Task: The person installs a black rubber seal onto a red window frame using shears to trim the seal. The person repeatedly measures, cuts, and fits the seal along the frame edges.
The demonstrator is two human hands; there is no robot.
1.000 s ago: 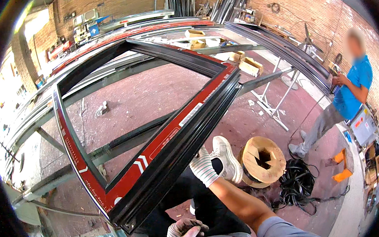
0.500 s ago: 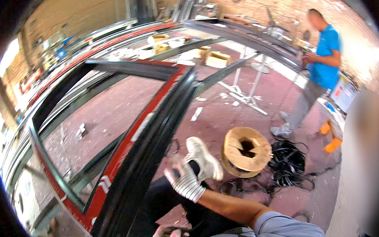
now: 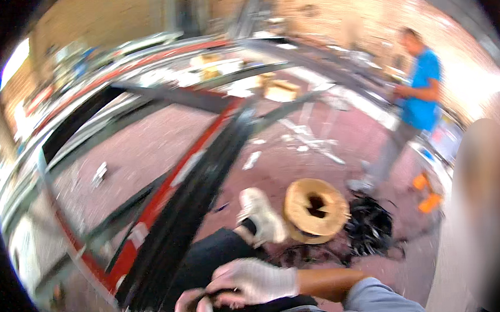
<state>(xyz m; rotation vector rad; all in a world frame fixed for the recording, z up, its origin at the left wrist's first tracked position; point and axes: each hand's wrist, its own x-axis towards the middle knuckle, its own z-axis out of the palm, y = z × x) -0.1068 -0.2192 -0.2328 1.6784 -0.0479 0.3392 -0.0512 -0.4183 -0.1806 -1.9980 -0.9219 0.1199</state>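
My left hand [image 3: 192, 311] and my right hand [image 3: 256, 278], both in pale gloves, are together low over my lap. A short dark strip [image 3: 215, 294] runs between them, pinched in the fingers of both; blur hides its exact kind. Just to the left stands a window-like frame of black profiles [image 3: 176, 217] with red film [image 3: 160, 201] along its faces, tilted across the view. Neither hand touches it. On the floor ahead, a yellowish spool [image 3: 297, 213] lies beside a tangle of black strips [image 3: 370, 226].
A co-worker in a blue shirt [image 3: 423, 91] stands at the far right beside long dark profiles [image 3: 336, 62] on white trestles. Yellow-orange pieces [image 3: 428, 193] and white scraps [image 3: 251, 160] lie on the reddish floor. An open cardboard box [image 3: 280, 90] is farther back.
My right hand has come down from near my shoe to meet my left hand, and its fingers have closed on the dark strip. The whole view has shifted and blurred.
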